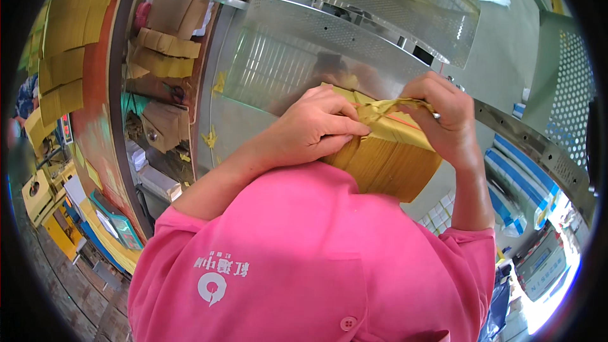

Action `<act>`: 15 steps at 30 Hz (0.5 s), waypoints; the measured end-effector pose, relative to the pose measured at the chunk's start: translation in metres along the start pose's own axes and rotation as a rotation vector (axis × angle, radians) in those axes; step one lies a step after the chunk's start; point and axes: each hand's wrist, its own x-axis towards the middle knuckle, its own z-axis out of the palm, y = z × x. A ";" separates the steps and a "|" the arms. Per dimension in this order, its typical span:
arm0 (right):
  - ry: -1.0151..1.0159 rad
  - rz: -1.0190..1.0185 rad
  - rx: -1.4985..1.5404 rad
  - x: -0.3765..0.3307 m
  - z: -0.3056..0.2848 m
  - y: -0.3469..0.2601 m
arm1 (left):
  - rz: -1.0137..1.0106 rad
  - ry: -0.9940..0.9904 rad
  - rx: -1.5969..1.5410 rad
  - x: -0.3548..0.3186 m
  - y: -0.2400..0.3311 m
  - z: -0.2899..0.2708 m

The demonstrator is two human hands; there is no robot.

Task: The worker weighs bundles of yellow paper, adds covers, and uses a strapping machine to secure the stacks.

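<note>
Shows, at far left, stacks of yellow-brown paper (76,19) on a worn reddish-brown tabletop (96,98). Includes, nearer on the left, a teal-framed object (130,234). Has a shelf unit (206,50) just right of the tabletop, with folded brown paper (177,12) inside. Takes in, at right, a perforated panel (573,95), blue-and-white packages (522,168) and, nearer, a grey box (543,266).

Shows as a grey metal bench (237,120), reflective toward its far side, bearing small yellow scraps (209,138) near its left edge and, apparently, a thick bundle of brownish-yellow sheets (396,168) at the front, and stands beside a worn red-brown bench (98,98) laden with stacked yellow-brown sheets (76,19).
</note>
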 end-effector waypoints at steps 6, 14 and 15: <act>0.338 0.247 0.246 -0.008 -0.032 -0.016 | 0.021 -0.004 0.001 0.001 0.000 0.000; 0.589 0.556 0.735 -0.047 -0.013 0.032 | -0.223 -0.022 -0.286 0.010 -0.008 -0.008; 0.614 0.556 0.731 -0.056 -0.010 0.031 | -0.208 -0.042 -0.283 0.012 -0.010 -0.009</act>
